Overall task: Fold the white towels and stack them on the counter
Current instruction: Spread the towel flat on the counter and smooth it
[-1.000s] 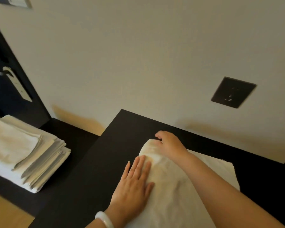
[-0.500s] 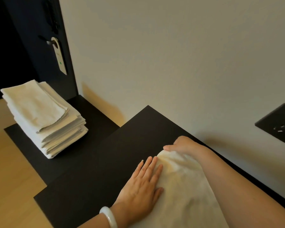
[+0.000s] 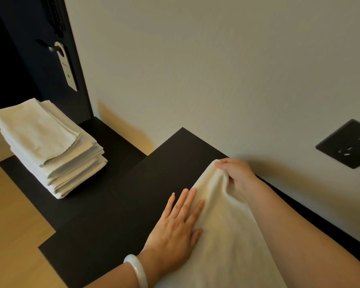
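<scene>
Head view, stack: the stack of folded towels (image 3: pixel 48 150) lies on the lower step (image 3: pixel 116 142) of the dark counter, at the left and well apart from the hands. Several towels are in it, with a smaller folded one on top.
Head view, done so far: I judge that a good part of the task is finished, because this pile is already neat.
Head view, towel in work: one white towel (image 3: pixel 227 229) lies on the upper counter (image 3: pixel 116 215), near the wall, and it is not yet a compact fold.
Head view, left hand: the left hand (image 3: pixel 175 227) is flat, with straight fingers, and it presses the left edge of the towel; the fingertips reach onto the bare counter. A white bracelet (image 3: pixel 136 269) is on the wrist.
Head view, right hand: the right hand (image 3: pixel 235 173) pinches the far corner of the towel between thumb and fingers and holds it a little above the surface.
Head view, what is left: to finish this fold, I think, and then to carry the towel to the pile. If more towels wait, I cannot tell.
Head view, change: half a second before, the right hand lay low on the corner; now the corner is lifted and the cloth makes a ridge under it. The left hand stays in the same place. The camera turned a bit, so the wall socket (image 3: pixel 347 143) sits higher in the view.
</scene>
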Motion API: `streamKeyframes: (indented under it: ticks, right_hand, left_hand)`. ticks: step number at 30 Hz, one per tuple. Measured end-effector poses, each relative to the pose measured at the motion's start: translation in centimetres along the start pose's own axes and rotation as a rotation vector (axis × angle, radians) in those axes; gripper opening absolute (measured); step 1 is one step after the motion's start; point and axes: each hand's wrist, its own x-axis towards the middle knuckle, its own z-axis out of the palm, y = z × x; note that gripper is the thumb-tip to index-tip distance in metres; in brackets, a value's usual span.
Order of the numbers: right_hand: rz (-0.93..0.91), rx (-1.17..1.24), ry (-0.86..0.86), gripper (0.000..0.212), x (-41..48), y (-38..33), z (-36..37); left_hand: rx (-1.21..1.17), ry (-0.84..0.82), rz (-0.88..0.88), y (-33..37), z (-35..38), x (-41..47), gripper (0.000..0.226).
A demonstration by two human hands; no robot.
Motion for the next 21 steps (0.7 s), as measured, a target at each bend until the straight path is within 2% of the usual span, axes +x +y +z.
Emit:
streamKeyframes:
  ticks: [4,6,8,9,11,13,15,17,19,21]
  right_hand:
    - [-0.198,-0.136,0.049,0.025,-0.2,0.4,0.7]
    - [-0.36,-0.428,0.136,0.027,-0.6,0.6,1.0]
    - [-0.609,-0.682,0.254,0.025,-1.9,1.5,1.3]
    - [-0.752,-0.762,0.26,0.024,-2.6,2.5,1.4]
    - [-0.908,-0.941,0.084,0.033,-4.0,5.4,1.6]
    - [-0.882,-1.174,-0.067,0.053,-4.2,8.3,0.8]
    - [-0.761,-1.274,0.051,0.066,-3.9,9.7,-1.1]
    - [-0.621,-1.22,0.169,0.074,-4.5,10.2,-2.9]
    - [-0.592,-1.11,0.166,0.076,-5.9,10.5,-3.2]
    - [-0.542,-1.118,0.102,0.071,-7.7,11.6,-2.4]
  left_hand:
    - [0.0,-0.069,-0.043,-0.2,0.7,0.2,0.064]
    - [-0.009,-0.084,-0.039,-0.2,0.9,0.3,0.066]
    - [-0.023,-0.102,-0.054,-0.3,0.9,0.4,0.067]
    - [-0.041,-0.115,-0.067,-0.2,0.8,0.5,0.068]
    - [-0.067,-0.177,-0.071,-0.3,0.0,0.7,0.072]
    - [-0.062,-0.202,-0.05,-0.2,-0.2,0.8,0.071]
    - [-0.039,-0.275,-0.061,0.1,-1.0,0.8,0.07]
    - [0.022,-0.324,-0.076,0.4,-1.8,1.4,0.068]
    - [0.072,-0.322,-0.055,1.0,-2.8,2.5,0.065]
    - [0.088,-0.267,0.008,2.2,-3.2,4.1,0.061]
